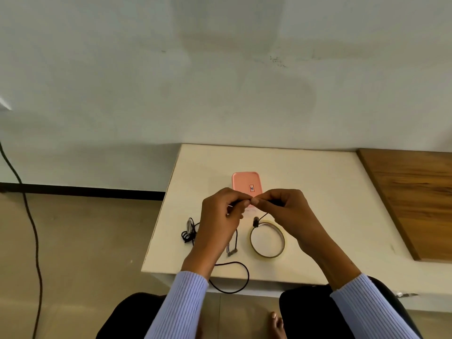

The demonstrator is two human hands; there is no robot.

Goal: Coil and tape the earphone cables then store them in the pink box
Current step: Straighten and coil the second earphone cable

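White bench (318, 192) against a pale wall carries the closed pink box (245, 182) toward its far edge, a tape roll (267, 239) at mid-bench. Coiling is in hand: my left hand (220, 216) and right hand (288, 211) meet fingertip to fingertip just above the box, each pinching the black earphone cable (234, 277), whose slack trails over the near edge. A second cable (189, 232) lies bunched by the left edge. Next, I judge, looping the slack without tangles.

pink box (245, 181) partly behind hands (221, 211), label (perhaps) unreadable
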